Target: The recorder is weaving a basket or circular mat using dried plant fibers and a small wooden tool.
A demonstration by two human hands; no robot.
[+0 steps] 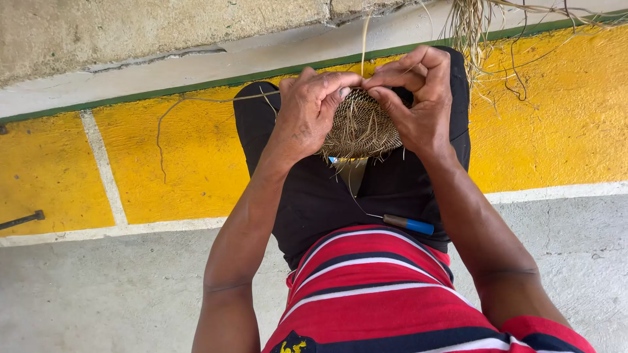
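Observation:
A small round woven piece of tan straw fibre point(361, 129) rests above my lap, held between both hands. My left hand point(309, 112) grips its left edge, thumb and fingers pinched at the top rim. My right hand point(418, 98) pinches the top rim on the right side, fingertips meeting those of the left. A thin straw strand point(364, 46) rises from where the fingers meet. A tool with a blue and dark handle and thin metal tip point(407, 225) lies on my black shorts point(314, 196).
A bundle of loose straw fibres point(477, 33) hangs at the top right. A yellow painted floor band point(170, 157) with white lines runs across, grey concrete point(104, 287) nearer me. A dark bolt-like rod point(23, 219) lies at the far left.

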